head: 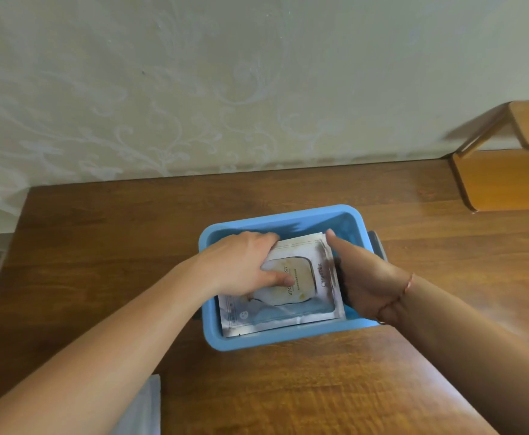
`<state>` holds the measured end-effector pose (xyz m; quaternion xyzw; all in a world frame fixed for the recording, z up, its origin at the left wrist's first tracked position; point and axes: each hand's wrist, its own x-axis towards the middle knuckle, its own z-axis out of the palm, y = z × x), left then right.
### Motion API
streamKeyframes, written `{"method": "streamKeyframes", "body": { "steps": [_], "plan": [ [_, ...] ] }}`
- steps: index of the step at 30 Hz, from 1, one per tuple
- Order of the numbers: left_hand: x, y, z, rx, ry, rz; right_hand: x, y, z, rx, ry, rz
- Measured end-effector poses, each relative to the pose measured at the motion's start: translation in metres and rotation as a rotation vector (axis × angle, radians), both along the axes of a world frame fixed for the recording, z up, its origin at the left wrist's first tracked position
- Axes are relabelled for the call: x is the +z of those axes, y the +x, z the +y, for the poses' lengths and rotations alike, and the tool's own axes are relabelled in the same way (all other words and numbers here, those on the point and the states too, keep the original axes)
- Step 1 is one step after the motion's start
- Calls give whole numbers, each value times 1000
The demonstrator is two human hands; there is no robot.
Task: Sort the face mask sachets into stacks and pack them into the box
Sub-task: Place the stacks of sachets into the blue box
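The face mask sachets point(291, 277), flat shiny packets of silver and white with a gold and blue picture on the top one, are lying in a stack inside the blue plastic box point(213, 337), a little below and right of the middle of the frame. The stack is filling most of the box floor. The big job is looking nearly done, I think, because no other packets are showing on the table. What is left is likely just patting the stack flat and letting go.

The big brown wooden table point(288, 387) is filling the lower half of the frame, and the box is sitting on it. A pale wall point(194, 73) with a soft swirly pattern is filling the upper half. A lighter wooden shelf point(508, 180) is standing at the right edge of the frame. A grey-blue thing point(145, 406) is peeking in at the bottom left, and I cannot tell what it is.

The left hand point(244, 265) is holding the left side of the stack, with its fingers curling over the far edge and its thumb pressing on the top packet. The right hand point(360, 274) is sitting along the right side of the stack with its fingers reaching straight toward the far corner. I cannot tell if it is gripping. A thin red string bracelet point(409, 284) is hanging on the right wrist.
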<state>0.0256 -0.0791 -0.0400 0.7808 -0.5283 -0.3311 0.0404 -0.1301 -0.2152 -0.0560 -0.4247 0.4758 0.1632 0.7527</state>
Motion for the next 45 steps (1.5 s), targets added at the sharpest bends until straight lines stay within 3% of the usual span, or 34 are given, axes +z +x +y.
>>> {"method": "streamKeyframes", "body": {
  "steps": [4, 10, 19, 29, 32, 35, 37, 39, 41, 45],
  "plan": [
    [-2, 1, -3, 3, 18, 12, -7, 5, 1, -82, -49, 34],
    [-4, 6, -3, 4, 24, 38, -10, 2, 1, -6, -120, 52],
    [-3, 4, 2, 1, -29, 18, 4, 3, 6, 39, -52, 20],
    [5, 5, 41, 32, -510, -143, 22, -5, 5, 46, -214, -63],
    [6, 2, 51, -1, -599, -204, 28, -11, 13, 284, -562, -96],
    [10, 1, 59, -83, -597, -225, 36, -23, 25, 562, -1222, -163],
    [11, 1, 64, -180, -496, -256, 38, -21, 28, 713, -1576, -301],
    [13, -1, 68, -229, -368, -289, 34, -13, 24, 1050, -1620, -371],
    [15, -3, 70, -233, -293, -307, 26, -6, 20, 1297, -1542, -320],
    [15, -6, 71, -235, -220, -340, 12, -6, 20, 1297, -1449, -296]
  ]
}}
